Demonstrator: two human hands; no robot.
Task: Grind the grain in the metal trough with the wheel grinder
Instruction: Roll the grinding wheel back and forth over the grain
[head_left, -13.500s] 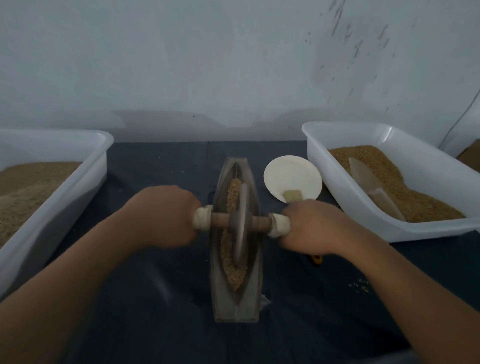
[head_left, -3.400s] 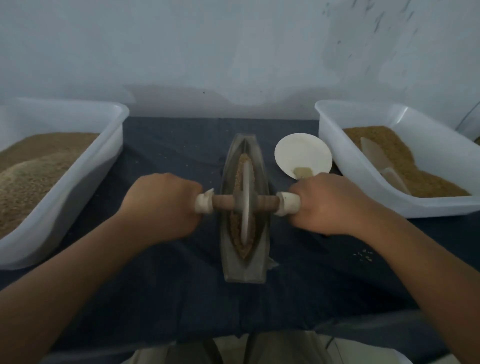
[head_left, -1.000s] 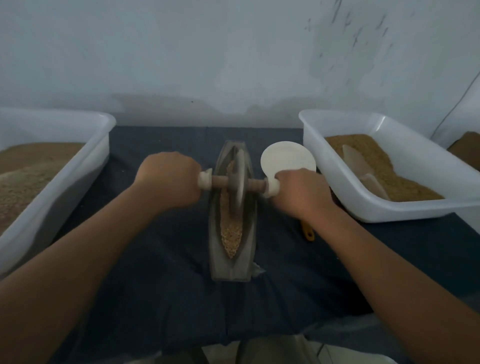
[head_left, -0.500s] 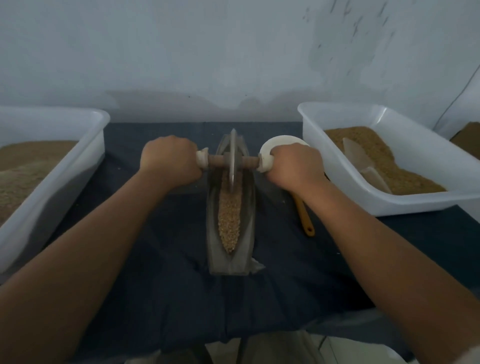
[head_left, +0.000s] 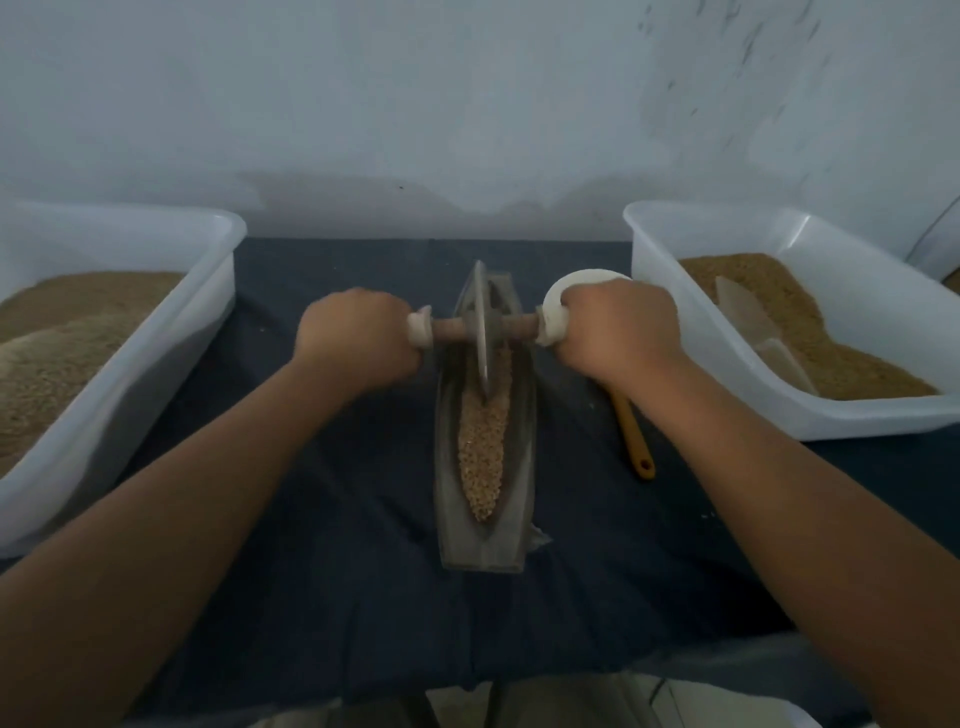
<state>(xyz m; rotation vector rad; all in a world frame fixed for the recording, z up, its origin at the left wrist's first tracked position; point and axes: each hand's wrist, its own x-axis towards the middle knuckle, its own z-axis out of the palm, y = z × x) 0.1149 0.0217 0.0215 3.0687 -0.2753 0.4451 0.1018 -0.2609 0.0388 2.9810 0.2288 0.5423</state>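
Left hand: fist wrapped round the left end of the wooden axle, knuckles up, thumb side against the pale end cap. The forearm runs straight in from the near left corner of the table.
Right hand: same closed grip on the axle's right end, back of the hand up, wrist slightly bent. The forearm comes in from the near right corner.
Wheel grinder: metal disc upright on its edge at the far end of the trough, rim down in the groove, axle level across it.
Metal trough: boat-shaped, in the middle of the table, lying lengthwise from near edge to far edge on the dark blue cloth.
Grain: a tan strip along the groove, from under the disc to the near tip.
Left tub: white plastic, along the table's left edge, holding a tan heap.
Right tub: white plastic, at the far right corner, holding a brown heap with a translucent scoop lying on it.
White dish: between trough and right tub, mostly hidden behind the right hand.
Yellow handle: on the cloth just right of the trough, pointing to the near edge. Its head is under the right wrist, possibly a brush.
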